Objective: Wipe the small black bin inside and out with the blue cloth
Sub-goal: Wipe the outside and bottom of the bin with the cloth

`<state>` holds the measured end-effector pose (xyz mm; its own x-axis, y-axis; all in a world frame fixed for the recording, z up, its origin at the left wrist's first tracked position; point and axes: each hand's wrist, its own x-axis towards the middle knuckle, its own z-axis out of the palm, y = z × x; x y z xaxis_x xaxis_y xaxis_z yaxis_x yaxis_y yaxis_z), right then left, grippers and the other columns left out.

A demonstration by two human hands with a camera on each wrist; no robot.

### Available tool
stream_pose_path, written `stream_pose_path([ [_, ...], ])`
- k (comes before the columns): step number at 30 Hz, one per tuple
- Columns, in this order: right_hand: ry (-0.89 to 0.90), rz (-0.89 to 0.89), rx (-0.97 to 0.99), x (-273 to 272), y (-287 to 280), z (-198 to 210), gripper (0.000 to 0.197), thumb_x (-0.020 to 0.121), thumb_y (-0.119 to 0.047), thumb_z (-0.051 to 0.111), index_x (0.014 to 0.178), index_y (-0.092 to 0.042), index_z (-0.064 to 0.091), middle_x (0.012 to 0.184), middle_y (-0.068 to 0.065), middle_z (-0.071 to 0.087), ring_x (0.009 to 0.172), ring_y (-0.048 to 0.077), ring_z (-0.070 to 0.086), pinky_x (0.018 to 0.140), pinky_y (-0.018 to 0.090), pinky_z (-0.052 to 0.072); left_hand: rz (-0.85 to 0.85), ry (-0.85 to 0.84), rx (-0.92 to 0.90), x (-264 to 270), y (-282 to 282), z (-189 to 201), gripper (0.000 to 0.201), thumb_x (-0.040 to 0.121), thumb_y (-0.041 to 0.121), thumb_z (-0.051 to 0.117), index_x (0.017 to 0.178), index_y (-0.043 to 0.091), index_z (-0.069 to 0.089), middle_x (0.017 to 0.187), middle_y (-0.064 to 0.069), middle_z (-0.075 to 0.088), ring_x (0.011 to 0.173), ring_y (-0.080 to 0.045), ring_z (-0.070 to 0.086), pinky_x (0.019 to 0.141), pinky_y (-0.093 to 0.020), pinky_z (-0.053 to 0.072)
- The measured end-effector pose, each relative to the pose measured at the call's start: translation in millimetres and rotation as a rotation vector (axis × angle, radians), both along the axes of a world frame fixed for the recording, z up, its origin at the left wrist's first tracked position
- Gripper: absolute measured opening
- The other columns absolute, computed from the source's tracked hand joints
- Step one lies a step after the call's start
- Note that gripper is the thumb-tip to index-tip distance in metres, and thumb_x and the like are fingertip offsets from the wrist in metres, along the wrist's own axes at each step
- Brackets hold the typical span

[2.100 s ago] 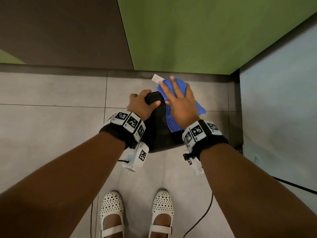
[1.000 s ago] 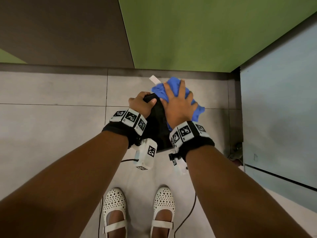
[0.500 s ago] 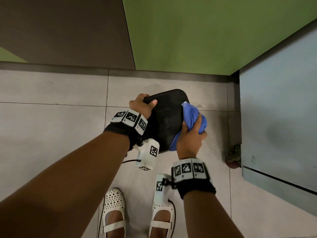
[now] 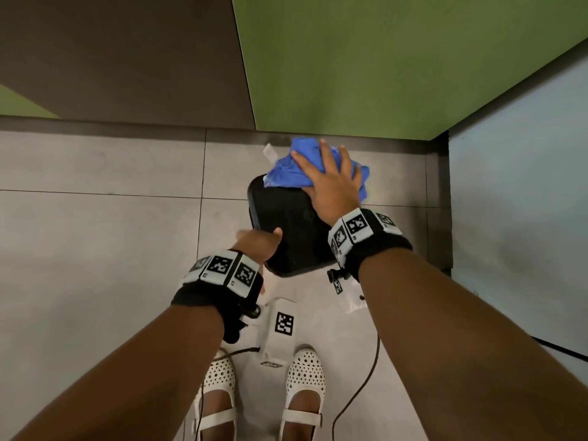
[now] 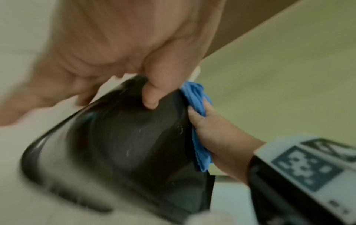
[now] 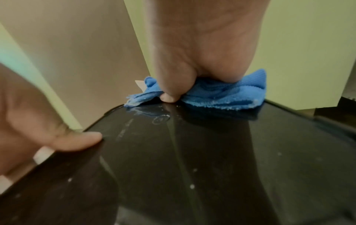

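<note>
The small black bin is held above the floor with its flat base turned up toward me. My left hand grips its near-left edge, thumb on the base and fingers wrapped round the side. My right hand lies flat with spread fingers on the bunched blue cloth and presses it on the bin's far edge. In the left wrist view the left hand holds the bin and the cloth lies along its side. In the right wrist view the cloth sits under my right hand on the streaked bin.
A green wall panel and a brown panel stand just behind the bin, and a pale blue panel closes the right side. Grey floor tiles lie below. My white shoes and thin cables are underneath.
My right hand moved from the bin's right side up to its far edge and flattened on the cloth. My left hand shifted from the far-left corner to the near-left edge.
</note>
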<state>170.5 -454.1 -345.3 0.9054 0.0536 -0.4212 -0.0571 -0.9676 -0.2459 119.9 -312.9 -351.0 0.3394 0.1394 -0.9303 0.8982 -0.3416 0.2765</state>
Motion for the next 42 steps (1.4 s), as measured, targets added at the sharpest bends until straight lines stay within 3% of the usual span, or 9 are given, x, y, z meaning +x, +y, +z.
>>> stream_pose_path([
  [2,0.008,0.063,0.009,0.6,1.2,-1.1,0.054,0.096,-0.041,0.038,0.144,-0.049,0.014,0.16,-0.003,-0.003,0.145,0.033,-0.005,0.114,0.059,0.005,0.042,-0.178,-0.015,14.5,4.8,0.8,0.083,0.083,0.024,0.063,0.145,0.018,0.008,0.135,-0.006,0.044,0.12,-0.029,0.051,0.101,-0.054,0.044],
  [4,0.013,0.09,0.009,2.4,0.2,-0.1,0.053,0.096,-0.043,0.037,0.144,-0.049,0.015,0.16,-0.003,-0.003,0.145,0.033,-0.005,0.114,0.058,0.006,-0.057,-0.27,-0.025,29.1,3.4,7.4,0.094,0.08,0.025,0.063,0.145,0.033,-0.004,0.142,-0.01,0.04,0.12,-0.036,0.052,0.097,-0.058,0.045],
  [12,0.055,0.079,-0.024,-3.5,21.1,1.7,0.058,0.091,-0.061,0.032,0.143,-0.052,0.008,0.159,-0.007,-0.009,0.144,0.039,-0.013,0.108,0.068,-0.002,-0.123,-0.327,0.068,33.7,-1.0,10.9,0.069,0.087,0.022,0.058,0.142,0.025,0.017,0.132,-0.018,0.051,0.112,-0.04,0.057,0.094,-0.052,0.049],
  [18,0.014,-0.045,-0.086,-11.7,12.0,-3.2,0.057,0.091,-0.059,0.031,0.143,-0.052,0.007,0.16,-0.003,-0.004,0.142,0.041,0.004,0.104,0.068,0.022,-0.099,-0.349,0.055,34.4,-2.3,11.2,0.07,0.089,0.015,0.056,0.145,0.025,0.015,0.137,-0.015,0.05,0.116,-0.036,0.056,0.098,-0.041,0.046],
  [24,0.031,-0.417,0.02,-44.3,-1.7,-1.2,0.058,0.095,-0.046,0.036,0.144,-0.05,0.005,0.158,0.002,0.007,0.125,0.038,0.036,0.094,0.054,0.045,-0.062,-0.34,0.05,35.7,-7.3,13.9,0.068,0.088,0.016,0.056,0.143,0.027,0.018,0.132,-0.017,0.052,0.111,-0.041,0.057,0.093,-0.053,0.049],
  [29,0.075,-0.578,0.004,-79.0,-1.9,-2.7,0.06,0.096,-0.047,0.03,0.146,-0.045,-0.002,0.155,0.006,0.014,0.124,0.035,0.038,0.097,0.046,0.041,-0.072,-0.37,0.068,35.3,-6.1,11.4,0.066,0.087,0.015,0.057,0.143,0.022,0.021,0.13,-0.016,0.055,0.114,-0.034,0.057,0.099,-0.037,0.044],
  [32,0.103,-0.621,-0.091,-79.0,14.5,-1.6,0.061,0.096,-0.05,0.028,0.145,-0.045,-0.006,0.158,0.007,0.004,0.138,0.04,0.02,0.104,0.058,0.03,-0.091,-0.379,0.077,36.5,-7.2,12.1,0.065,0.087,0.012,0.058,0.142,0.019,0.024,0.129,-0.018,0.055,0.115,-0.035,0.057,0.098,-0.034,0.042],
  [37,0.004,-0.407,-0.082,-48.7,32.7,-7.3,0.062,0.094,-0.053,0.033,0.146,-0.046,-0.002,0.159,0.004,-0.013,0.144,0.041,-0.009,0.11,0.065,0.002,-0.132,-0.369,0.056,37.0,-6.0,14.7,0.065,0.085,0.008,0.057,0.141,0.019,0.024,0.129,-0.021,0.054,0.115,-0.036,0.056,0.101,-0.039,0.045],
  [42,-0.008,-0.126,-0.082,-22.1,20.1,-9.2,0.06,0.093,-0.055,0.035,0.144,-0.05,0.003,0.159,-0.005,-0.01,0.144,0.041,-0.008,0.109,0.068,0.008,-0.149,-0.354,0.046,35.9,-6.2,18.2,0.065,0.088,0.012,0.054,0.142,0.024,0.02,0.133,-0.018,0.051,0.112,-0.039,0.057,0.091,-0.047,0.05],
])
